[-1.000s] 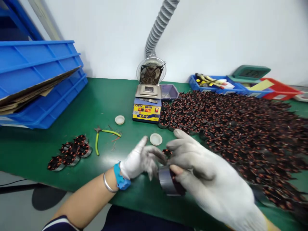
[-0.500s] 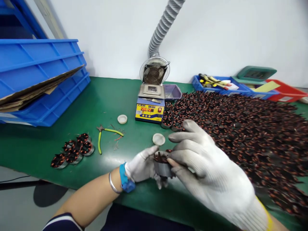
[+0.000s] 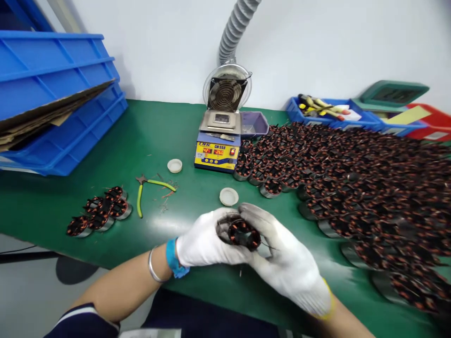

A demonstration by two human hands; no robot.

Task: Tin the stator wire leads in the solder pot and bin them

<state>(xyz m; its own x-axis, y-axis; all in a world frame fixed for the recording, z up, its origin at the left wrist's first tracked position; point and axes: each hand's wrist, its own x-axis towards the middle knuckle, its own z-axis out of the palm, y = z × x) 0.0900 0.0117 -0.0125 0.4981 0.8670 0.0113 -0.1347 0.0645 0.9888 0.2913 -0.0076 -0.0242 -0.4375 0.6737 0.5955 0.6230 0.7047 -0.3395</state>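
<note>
Both gloved hands meet over the near edge of the green table. My left hand cups a round stator with copper windings, its open face turned up toward me. My right hand closes round the same stator from the right, fingers curled over its rim. A thin wire end sticks out beside the right fingers. A blue band and a metal bangle sit on my left wrist.
A big heap of wound stators covers the right half. A small group of stators lies left, by green-handled cutters. Behind stand a solder pot, a fan with hose, two white caps, blue crates, and tool bins.
The stator was turned from on its side to face up. Both hands drew closer together and closed round it; my right fingers, spread before, are now curled.
</note>
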